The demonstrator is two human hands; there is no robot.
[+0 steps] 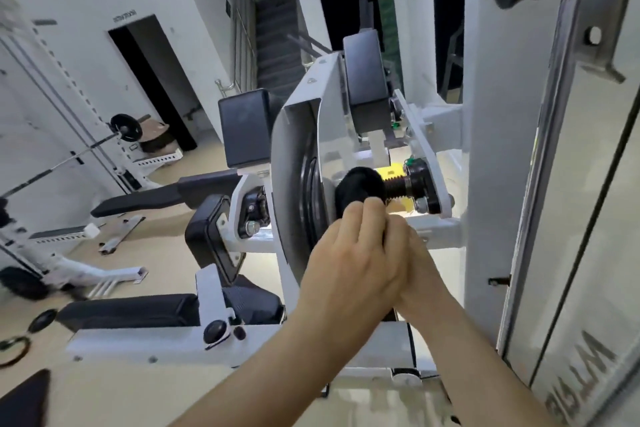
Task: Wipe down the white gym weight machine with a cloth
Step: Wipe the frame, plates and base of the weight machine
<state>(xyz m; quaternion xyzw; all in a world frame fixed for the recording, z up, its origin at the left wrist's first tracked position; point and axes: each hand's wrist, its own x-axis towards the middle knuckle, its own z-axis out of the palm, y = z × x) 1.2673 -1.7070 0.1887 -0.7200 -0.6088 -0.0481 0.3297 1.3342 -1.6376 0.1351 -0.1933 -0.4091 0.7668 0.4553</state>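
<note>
On the white machine our left hand lies on top, fingers curled round the black cloth just ahead of its knuckles. The cloth is bunched against the hub, beside the threaded shaft running rightward. Our right hand presses alongside the left, its grip hidden.

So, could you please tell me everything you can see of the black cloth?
The cloth is black, soft-looking fabric, bunched into a rounded wad. It sits on the white machine, against the end of a black ribbed shaft, beside a dark wheel, with a yellow part just behind. The left hand grips its lower end, fingers curled over it. The right hand lies against the left; whether it also holds the cloth is hidden.
</note>
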